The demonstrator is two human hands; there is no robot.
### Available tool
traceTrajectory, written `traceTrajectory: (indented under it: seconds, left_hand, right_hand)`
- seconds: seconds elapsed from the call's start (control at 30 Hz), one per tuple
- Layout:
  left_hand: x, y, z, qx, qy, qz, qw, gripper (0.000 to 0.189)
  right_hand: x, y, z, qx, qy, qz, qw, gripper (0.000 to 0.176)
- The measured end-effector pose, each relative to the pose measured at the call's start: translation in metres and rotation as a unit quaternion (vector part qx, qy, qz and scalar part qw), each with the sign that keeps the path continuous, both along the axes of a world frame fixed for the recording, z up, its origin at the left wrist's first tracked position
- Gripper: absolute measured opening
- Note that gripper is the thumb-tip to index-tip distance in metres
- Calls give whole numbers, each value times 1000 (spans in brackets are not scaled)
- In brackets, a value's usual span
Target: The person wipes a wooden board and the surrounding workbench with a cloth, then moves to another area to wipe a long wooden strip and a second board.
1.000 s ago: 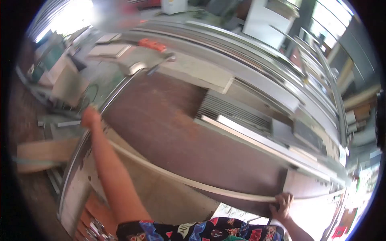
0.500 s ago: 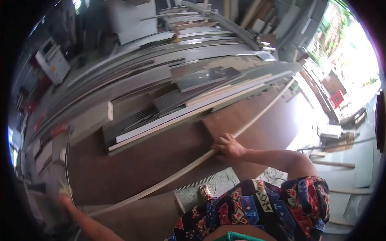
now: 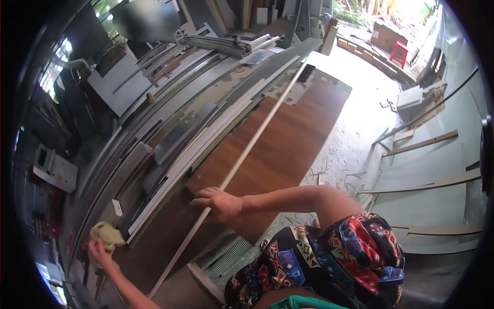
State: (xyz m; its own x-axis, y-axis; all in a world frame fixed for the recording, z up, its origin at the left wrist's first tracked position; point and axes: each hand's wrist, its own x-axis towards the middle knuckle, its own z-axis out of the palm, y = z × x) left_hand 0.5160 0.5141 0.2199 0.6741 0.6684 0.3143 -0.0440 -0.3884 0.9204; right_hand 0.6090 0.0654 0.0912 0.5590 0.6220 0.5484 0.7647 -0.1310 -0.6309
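Note:
A long, thin wooden strip [image 3: 264,125] runs slantwise over a brown wooden board [image 3: 288,135]. My right hand [image 3: 222,204] is closed over the strip around its middle, with the fingers pointing left across it. At the lower left, my left hand [image 3: 103,253] grips a crumpled yellow cloth [image 3: 107,236], its fingers against the cloth's lower side. The cloth is beside the near ends of several stacked strips. Below my left forearm, the near end of the wooden strip goes out of sight.
Stacked boards and strips [image 3: 206,131] lie left of the brown board. A ribbed hose [image 3: 229,257] sits below the board's near edge. Scraps litter the floor [image 3: 337,165] to the right. Pale sheets [image 3: 427,206] with battens stand further right, and a red stool [image 3: 398,54] is at the back.
The view has turned to the right, so the strip and boards now slant more steeply. The yellow cloth in my left hand, blurred before, shows clearly. My right hand remains on the strip.

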Motion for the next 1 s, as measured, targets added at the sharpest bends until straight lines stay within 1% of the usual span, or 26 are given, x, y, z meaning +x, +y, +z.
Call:
traceTrajectory:
  seconds: [0.03, 0.1, 0.13, 0.2, 0.23, 0.27, 0.33, 0.37, 0.4, 0.47, 0.53, 0.6, 0.63, 0.7, 0.73, 0.77, 0.8, 0.83, 0.87, 0.93, 0.97, 1.0]
  left_hand:
    - [15, -45, 1, 15, 13, -58, 998, 19]
    - [41, -142, -3, 38, 23, -181, 983, 18]
    - [51, -193, -6, 45, 20, -243, 969, 17]
    - [77, -265, -25, 0, 4, -337, 942, 17]
    - [88, -299, -32, -27, 12, -386, 922, 17]
    - [98, -338, -39, -52, 23, -434, 899, 17]
    - [118, -396, -64, -102, 61, -509, 853, 15]
    - [126, -424, -77, -99, 82, -529, 839, 14]
    - [145, -435, -91, -100, 103, -546, 825, 14]
    - [154, -484, -121, -137, 129, -589, 786, 13]
    - [149, -545, -143, -213, 167, -627, 730, 11]
    - [130, -587, -141, -179, 274, -644, 692, 15]
    - [158, -571, -153, -185, 278, -641, 690, 15]
    - [161, -592, -176, 10, 248, -712, 657, 29]
    - [160, -602, -177, 8, 252, -710, 658, 29]
    - [161, -601, -179, 251, 129, -681, 676, 37]
    - [162, -596, -182, 476, -2, -601, 642, 46]
    - [159, -590, -175, 581, 75, -535, 609, 69]
    - [182, -560, -184, 579, 83, -537, 608, 69]
    - [189, -542, -187, 621, 201, -463, 600, 89]
    - [191, -542, -188, 619, 209, -459, 602, 89]
    - [193, -537, -189, 612, 256, -445, 602, 95]
  right_hand:
    - [-3, -14, 11, 8, 2, -9, 1000, 62]
    - [-10, -41, 24, 67, 131, 73, 986, 69]
    - [-14, -55, 25, 76, 131, 56, 987, 69]
    - [-14, -79, 27, 113, 146, 43, 982, 76]
    - [-14, -91, 25, 134, 120, 10, 984, 77]
    - [-16, -115, 27, 157, 156, -9, 975, 79]
    - [-16, -153, 15, 183, 175, -57, 966, 79]
    - [-12, -166, -3, 203, 168, -98, 960, 79]
    - [-4, -169, -4, 208, 217, -118, 946, 78]
    - [-6, -197, -32, 259, 205, -166, 929, 69]
    - [-18, -243, -39, 332, 211, -191, 899, 54]
    - [-24, -277, -65, 364, 254, -279, 851, 38]
    - [-1, -267, -76, 355, 282, -315, 834, 32]
    - [-9, -309, -98, 355, 314, -360, 803, 22]
    - [-13, -336, -111, 362, 318, -376, 792, 18]
    - [-20, -357, -116, 341, 327, -399, 786, 16]
    - [-27, -376, -122, 320, 337, -422, 779, 14]
    - [-35, -391, -120, 306, 386, -438, 752, 13]
    - [-28, -385, -123, 289, 433, -456, 722, 13]
    - [-44, -430, -131, 267, 455, -431, 732, 13]
    - [-52, -449, -123, 254, 464, -444, 723, 14]
    - [-59, -463, -108, 242, 471, -458, 714, 15]
